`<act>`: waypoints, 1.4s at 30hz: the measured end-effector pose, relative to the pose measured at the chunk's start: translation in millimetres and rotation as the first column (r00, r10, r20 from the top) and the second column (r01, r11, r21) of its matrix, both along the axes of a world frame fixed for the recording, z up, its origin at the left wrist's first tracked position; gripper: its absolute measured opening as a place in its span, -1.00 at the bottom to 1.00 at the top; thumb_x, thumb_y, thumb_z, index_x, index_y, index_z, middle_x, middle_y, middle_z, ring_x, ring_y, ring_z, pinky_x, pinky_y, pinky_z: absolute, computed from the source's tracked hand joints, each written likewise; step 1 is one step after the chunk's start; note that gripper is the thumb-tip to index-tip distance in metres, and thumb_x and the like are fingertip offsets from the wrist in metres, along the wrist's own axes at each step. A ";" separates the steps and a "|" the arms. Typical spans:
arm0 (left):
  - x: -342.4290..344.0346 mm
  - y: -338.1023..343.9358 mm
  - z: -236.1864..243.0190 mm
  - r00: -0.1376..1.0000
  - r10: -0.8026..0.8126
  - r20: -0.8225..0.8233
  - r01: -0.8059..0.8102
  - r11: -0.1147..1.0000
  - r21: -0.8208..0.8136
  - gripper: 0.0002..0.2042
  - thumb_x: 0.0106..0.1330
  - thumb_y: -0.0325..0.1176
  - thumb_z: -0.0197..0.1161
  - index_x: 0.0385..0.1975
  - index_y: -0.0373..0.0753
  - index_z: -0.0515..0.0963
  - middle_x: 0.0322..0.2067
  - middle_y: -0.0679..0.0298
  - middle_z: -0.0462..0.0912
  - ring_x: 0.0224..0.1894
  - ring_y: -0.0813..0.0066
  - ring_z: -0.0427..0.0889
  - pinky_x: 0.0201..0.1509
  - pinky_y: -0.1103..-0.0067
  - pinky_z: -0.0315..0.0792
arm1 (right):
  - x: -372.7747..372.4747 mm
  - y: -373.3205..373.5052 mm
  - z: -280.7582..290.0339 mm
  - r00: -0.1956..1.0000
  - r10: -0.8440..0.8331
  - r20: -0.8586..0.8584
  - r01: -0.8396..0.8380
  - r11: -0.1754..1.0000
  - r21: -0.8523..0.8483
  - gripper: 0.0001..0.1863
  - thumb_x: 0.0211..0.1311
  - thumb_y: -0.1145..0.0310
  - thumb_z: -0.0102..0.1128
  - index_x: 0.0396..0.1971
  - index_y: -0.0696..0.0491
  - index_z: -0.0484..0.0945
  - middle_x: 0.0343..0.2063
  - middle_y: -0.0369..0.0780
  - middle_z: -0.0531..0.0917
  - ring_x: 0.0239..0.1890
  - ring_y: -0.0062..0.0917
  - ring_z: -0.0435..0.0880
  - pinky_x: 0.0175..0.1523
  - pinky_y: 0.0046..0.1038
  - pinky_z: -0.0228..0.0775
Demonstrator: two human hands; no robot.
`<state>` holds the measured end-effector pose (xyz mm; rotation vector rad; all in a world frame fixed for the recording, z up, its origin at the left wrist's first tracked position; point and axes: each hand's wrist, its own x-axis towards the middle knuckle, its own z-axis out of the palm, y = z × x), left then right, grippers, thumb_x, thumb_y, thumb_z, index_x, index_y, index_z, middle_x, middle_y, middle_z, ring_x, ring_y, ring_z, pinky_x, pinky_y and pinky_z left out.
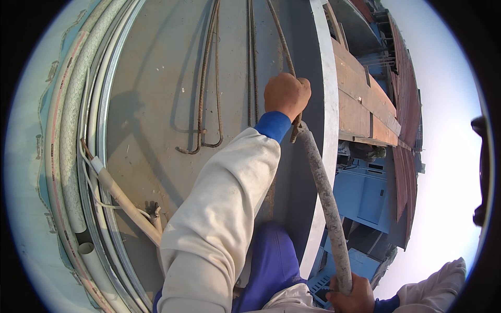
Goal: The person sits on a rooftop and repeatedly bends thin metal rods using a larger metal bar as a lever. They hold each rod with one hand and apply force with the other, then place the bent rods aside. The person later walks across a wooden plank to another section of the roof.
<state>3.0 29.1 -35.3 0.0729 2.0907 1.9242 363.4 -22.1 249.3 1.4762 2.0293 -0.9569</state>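
My left hand (287,95), in a blue cuff and white sleeve, is closed in a fist around a rusty steel rod (282,39). The rod runs up to the top edge, and its lower end shows just below the fist. There it meets the upper end of a mottled, crusty grey pipe (329,203); I cannot tell whether the rod goes inside it. My right hand (355,295) grips the lower end of that pipe at the bottom right. Left of my fist, rusty rods with hooked ends (201,104) lie on the grey floor (156,94).
A low wall with a white top edge (327,94) runs along the right, with brown roofs (365,94) and a blue building (360,193) beyond. Long pipes (73,130) line the left side. A beige pipe (125,198) lies slanted nearby. My purple-clad knee (274,255) is below.
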 end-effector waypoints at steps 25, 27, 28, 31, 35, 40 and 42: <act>-6.6 -37.3 33.9 0.993 -0.024 0.117 0.032 0.997 -0.069 -0.62 0.26 -0.25 0.03 -0.73 -0.34 0.56 -0.74 0.13 0.61 -0.57 0.28 0.75 -0.32 0.47 0.57 | 18.4 62.9 -51.6 0.935 0.334 -0.118 -0.352 0.914 -0.200 -0.68 0.17 0.26 0.31 -0.19 0.18 0.60 -0.43 0.07 0.71 -0.32 0.00 0.74 -0.15 -0.15 0.57; -9.4 -53.4 27.9 0.991 0.006 0.136 0.000 0.999 -0.043 -0.62 0.26 -0.26 0.02 -0.72 -0.35 0.56 -0.73 0.14 0.61 -0.58 0.28 0.75 -0.35 0.46 0.56 | 14.0 78.6 -42.4 0.874 0.463 -0.145 -0.482 0.865 -0.142 -0.67 0.16 0.27 0.31 -0.17 0.19 0.61 -0.39 0.09 0.71 -0.27 0.05 0.73 -0.11 -0.13 0.57; -11.8 -59.4 26.3 0.991 0.020 0.133 -0.017 1.000 -0.019 -0.62 0.27 -0.26 0.03 -0.72 -0.36 0.56 -0.73 0.15 0.60 -0.59 0.28 0.74 -0.36 0.46 0.56 | 11.4 84.6 -40.2 0.868 0.474 -0.147 -0.493 0.857 -0.149 -0.68 0.16 0.28 0.30 -0.19 0.20 0.60 -0.37 0.12 0.71 -0.24 0.08 0.71 -0.08 -0.11 0.56; -11.9 -68.7 25.3 0.988 0.036 0.152 -0.041 0.999 0.031 -0.63 0.27 -0.26 0.05 -0.70 -0.38 0.55 -0.72 0.16 0.60 -0.60 0.28 0.73 -0.40 0.46 0.56 | 5.6 87.7 -42.9 0.860 0.497 -0.118 -0.510 0.842 -0.174 -0.70 0.17 0.27 0.30 -0.21 0.18 0.61 -0.37 0.11 0.71 -0.23 0.07 0.72 -0.07 -0.10 0.56; -11.0 -67.8 28.5 0.987 0.048 0.152 -0.052 0.998 0.021 -0.64 0.27 -0.27 0.08 -0.69 -0.39 0.55 -0.71 0.17 0.59 -0.61 0.29 0.73 -0.43 0.46 0.58 | 10.8 70.6 -55.1 0.890 0.437 -0.131 -0.454 0.878 -0.155 -0.69 0.21 0.22 0.31 -0.20 0.16 0.61 -0.37 0.10 0.71 -0.23 0.06 0.72 -0.06 -0.07 0.54; -11.5 -67.3 27.1 0.986 0.046 0.162 -0.054 0.998 0.043 -0.63 0.29 -0.27 0.07 -0.70 -0.37 0.54 -0.72 0.20 0.57 -0.59 0.31 0.74 -0.40 0.47 0.59 | 18.2 62.4 -65.4 0.866 0.498 -0.036 -0.500 0.862 -0.086 -0.52 0.32 0.00 0.21 -0.14 0.18 0.59 -0.37 0.12 0.72 -0.22 0.09 0.72 -0.06 -0.04 0.54; -11.4 -66.1 26.7 0.979 0.042 0.201 -0.058 0.995 0.076 -0.64 0.29 -0.28 0.07 -0.69 -0.37 0.54 -0.72 0.20 0.57 -0.59 0.31 0.74 -0.40 0.47 0.58 | 17.6 64.2 -71.4 0.835 0.550 -0.034 -0.551 0.832 -0.067 -0.38 0.35 -0.14 0.13 -0.06 0.22 0.56 -0.37 0.16 0.72 -0.22 0.12 0.72 -0.05 -0.02 0.54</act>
